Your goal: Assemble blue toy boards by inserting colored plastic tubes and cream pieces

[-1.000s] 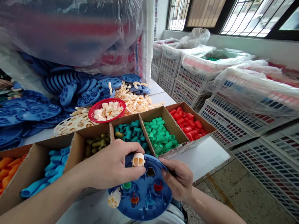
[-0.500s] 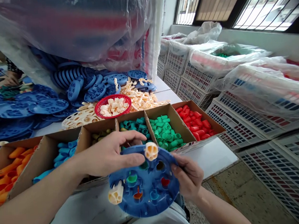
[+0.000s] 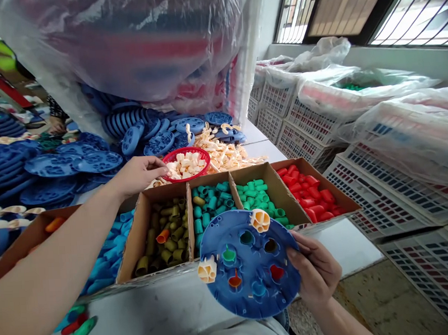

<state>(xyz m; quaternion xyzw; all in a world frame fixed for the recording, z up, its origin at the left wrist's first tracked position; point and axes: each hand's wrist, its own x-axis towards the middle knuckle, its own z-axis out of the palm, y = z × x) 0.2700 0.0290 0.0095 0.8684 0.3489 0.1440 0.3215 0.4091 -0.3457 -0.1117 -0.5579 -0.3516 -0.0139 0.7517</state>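
In my right hand (image 3: 317, 269) is a round blue plastic disc (image 3: 250, 287), gripped by its right edge and tilted toward me. Two cream socket-like pieces (image 3: 260, 220) sit on its rim, one at the top and one at the left. Coloured parts, among them green, orange, red and light blue, fill holes across its face. My left hand (image 3: 143, 173) reaches over the boxes to the left edge of a red basket (image 3: 189, 178) of small cream pieces (image 3: 186, 165). Its fingers are stretched out and slightly bent, with nothing visible in them.
A divided cardboard box (image 3: 139, 266) holds olive, teal, green, red, blue and orange plastic tubes. Behind it lie cream parts (image 3: 226, 152) and stacked blue discs (image 3: 49, 165). Plastic-covered crates (image 3: 361, 179) stand on the right. Another person's hand (image 3: 57, 125) shows at far left.
My left hand has moved from the disc up and left to the red basket. The disc, still in my right hand, appears farther right as the view has shifted.
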